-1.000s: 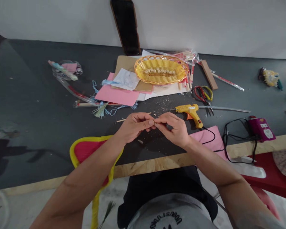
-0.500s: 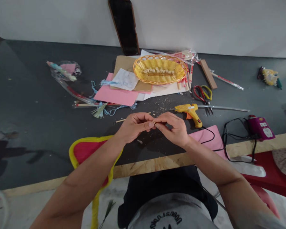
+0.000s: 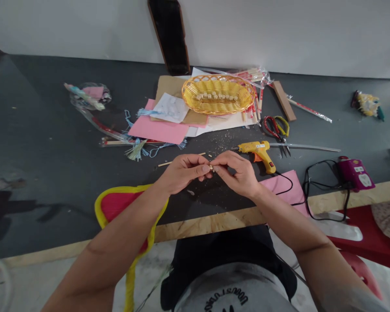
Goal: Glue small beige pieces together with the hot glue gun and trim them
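Note:
My left hand [image 3: 189, 171] and my right hand [image 3: 234, 171] meet over the dark table near its front edge. Between their fingertips is a small pale piece [image 3: 211, 167], pinched from both sides; its exact shape is too small to tell. Behind my left hand lies a thin wooden stick [image 3: 164, 164] on the table, with a tiny cut piece [image 3: 209, 156] beside my fingers. A yellow glue gun [image 3: 258, 151] rests just beyond my right hand. Farther back, a yellow woven basket [image 3: 218, 108] holds several small pale pieces in a row.
Red-handled pliers [image 3: 271, 128], a wooden block [image 3: 284, 102] and wrapped sticks lie at the back right. Pink paper [image 3: 159, 131] and blue tassels [image 3: 137, 149] are left of the basket. A purple power box [image 3: 356, 174] with black cable sits right. A phone [image 3: 170, 37] leans on the wall.
My fingertips have parted slightly, and more of the small pale piece shows between them. My right hand has shifted a little to the right.

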`<control>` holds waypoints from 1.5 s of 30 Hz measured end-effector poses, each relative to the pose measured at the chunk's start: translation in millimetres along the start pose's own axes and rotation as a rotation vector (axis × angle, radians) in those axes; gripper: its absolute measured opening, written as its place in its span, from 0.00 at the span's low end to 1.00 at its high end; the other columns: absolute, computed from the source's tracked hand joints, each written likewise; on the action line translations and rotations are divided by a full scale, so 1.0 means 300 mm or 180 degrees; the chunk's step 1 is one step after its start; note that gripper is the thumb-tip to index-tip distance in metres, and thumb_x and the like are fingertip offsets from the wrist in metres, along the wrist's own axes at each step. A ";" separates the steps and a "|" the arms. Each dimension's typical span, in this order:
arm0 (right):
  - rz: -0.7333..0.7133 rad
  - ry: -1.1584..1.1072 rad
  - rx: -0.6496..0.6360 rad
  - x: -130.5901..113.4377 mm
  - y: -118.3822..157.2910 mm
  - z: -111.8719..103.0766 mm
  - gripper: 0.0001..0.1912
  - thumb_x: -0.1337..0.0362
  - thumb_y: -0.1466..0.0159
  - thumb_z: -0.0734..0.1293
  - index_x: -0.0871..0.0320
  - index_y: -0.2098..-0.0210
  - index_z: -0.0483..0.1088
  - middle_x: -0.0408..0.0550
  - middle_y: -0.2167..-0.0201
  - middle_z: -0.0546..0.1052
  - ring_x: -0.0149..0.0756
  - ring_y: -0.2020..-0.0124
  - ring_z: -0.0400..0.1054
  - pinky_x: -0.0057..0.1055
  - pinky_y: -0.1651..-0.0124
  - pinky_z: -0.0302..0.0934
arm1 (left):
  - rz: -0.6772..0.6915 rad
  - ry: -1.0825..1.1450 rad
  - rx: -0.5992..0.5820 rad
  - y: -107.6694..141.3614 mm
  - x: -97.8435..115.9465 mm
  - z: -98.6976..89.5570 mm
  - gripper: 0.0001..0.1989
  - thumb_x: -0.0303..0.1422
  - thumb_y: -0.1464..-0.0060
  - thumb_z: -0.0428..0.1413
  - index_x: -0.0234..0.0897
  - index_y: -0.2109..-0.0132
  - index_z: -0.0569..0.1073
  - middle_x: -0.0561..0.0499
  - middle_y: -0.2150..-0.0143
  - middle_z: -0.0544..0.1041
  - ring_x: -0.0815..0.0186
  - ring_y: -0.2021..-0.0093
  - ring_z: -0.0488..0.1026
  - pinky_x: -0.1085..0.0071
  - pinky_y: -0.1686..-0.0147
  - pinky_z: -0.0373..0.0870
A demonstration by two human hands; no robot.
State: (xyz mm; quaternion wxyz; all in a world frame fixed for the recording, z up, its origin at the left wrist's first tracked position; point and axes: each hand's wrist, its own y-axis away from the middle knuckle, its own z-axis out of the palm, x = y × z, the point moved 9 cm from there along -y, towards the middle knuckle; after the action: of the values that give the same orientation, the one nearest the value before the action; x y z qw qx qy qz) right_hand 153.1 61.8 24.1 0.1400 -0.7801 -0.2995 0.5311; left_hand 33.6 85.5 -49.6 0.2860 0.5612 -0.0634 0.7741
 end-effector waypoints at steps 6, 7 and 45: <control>-0.0074 0.0189 -0.0086 -0.008 -0.001 0.002 0.05 0.70 0.33 0.65 0.58 0.62 0.74 0.48 0.67 0.78 0.32 0.64 0.73 0.30 0.61 0.70 | -0.0104 0.0023 0.0086 -0.001 -0.006 -0.005 0.15 0.40 0.58 0.71 0.33 0.70 0.81 0.50 0.77 0.79 0.76 0.78 0.69 0.81 0.77 0.65; -0.0068 0.0211 -0.0088 -0.006 -0.001 0.003 0.05 0.70 0.33 0.65 0.57 0.62 0.74 0.48 0.67 0.78 0.32 0.65 0.73 0.30 0.61 0.70 | -0.0112 0.0028 0.0093 -0.001 -0.006 -0.006 0.14 0.40 0.58 0.72 0.33 0.71 0.81 0.50 0.77 0.79 0.76 0.78 0.69 0.82 0.77 0.65; 0.0829 -0.0045 0.0135 0.063 0.019 -0.012 0.17 0.64 0.29 0.58 0.55 0.76 0.58 0.39 0.79 0.61 0.28 0.77 0.56 0.29 0.71 0.52 | -0.0133 0.0567 0.0316 0.002 0.003 -0.022 0.17 0.38 0.64 0.74 0.32 0.73 0.78 0.50 0.78 0.78 0.75 0.79 0.70 0.81 0.79 0.65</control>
State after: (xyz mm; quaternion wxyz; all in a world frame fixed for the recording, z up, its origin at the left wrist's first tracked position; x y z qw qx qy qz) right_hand 163.1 69.3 8.3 0.0842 -0.8055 -0.1853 0.5565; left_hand 27.8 88.1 -51.1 0.2784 0.5049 0.0124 0.8169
